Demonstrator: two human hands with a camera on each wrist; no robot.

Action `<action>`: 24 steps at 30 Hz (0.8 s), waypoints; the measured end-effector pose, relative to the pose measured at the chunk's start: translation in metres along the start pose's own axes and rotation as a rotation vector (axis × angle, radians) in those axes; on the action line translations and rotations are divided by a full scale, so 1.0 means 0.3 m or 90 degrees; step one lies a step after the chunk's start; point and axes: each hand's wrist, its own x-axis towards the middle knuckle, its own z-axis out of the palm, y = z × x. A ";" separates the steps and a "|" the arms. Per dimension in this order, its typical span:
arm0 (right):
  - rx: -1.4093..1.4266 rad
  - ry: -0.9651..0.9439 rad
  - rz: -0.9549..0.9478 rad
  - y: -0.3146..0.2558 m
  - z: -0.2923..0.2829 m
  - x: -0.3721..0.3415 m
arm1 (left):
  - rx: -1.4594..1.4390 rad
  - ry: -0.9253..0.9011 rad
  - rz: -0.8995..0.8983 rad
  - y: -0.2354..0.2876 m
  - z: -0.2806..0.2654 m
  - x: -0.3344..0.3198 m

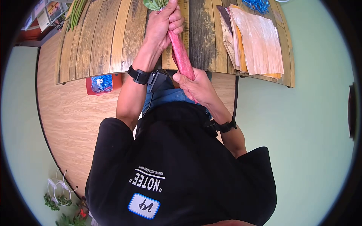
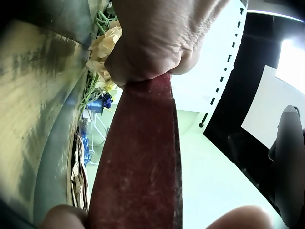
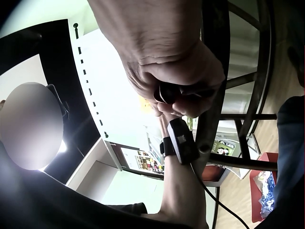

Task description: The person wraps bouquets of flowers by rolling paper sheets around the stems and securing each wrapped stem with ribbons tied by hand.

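Observation:
A long red wrapped roll point(image 1: 181, 56) slants over the table's near edge, green leaves point(image 1: 154, 4) in clear wrapping at its far end. My left hand point(image 1: 164, 28) grips it just below the leaves. Around its near end curls my right hand point(image 1: 197, 87), thumb along the top. In the left wrist view the roll point(image 2: 138, 157) looks dark red and narrows up to the left hand point(image 2: 155, 47); two blurred fingertips show at the bottom edge. The right wrist view has the right hand point(image 3: 176, 71) closed about the roll's dark end, its inside hidden.
On the wooden table point(image 1: 102, 41), green stems point(image 1: 76, 15) lie far left, stacked paper sheets point(image 1: 260, 41) right, and blue strands point(image 1: 257, 5) behind them. A red bin point(image 1: 89, 86) with blue material stands under the left front edge. Cream flowers point(image 2: 106, 45) appear in the left wrist view.

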 end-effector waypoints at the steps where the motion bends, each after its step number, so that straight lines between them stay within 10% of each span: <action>1: -0.001 -0.003 -0.001 0.007 -0.001 0.004 | 0.003 0.012 -0.001 0.000 -0.004 -0.004; 24: 0.022 -0.094 -0.010 0.040 -0.024 -0.028 | 0.001 -0.055 0.031 0.002 0.047 -0.070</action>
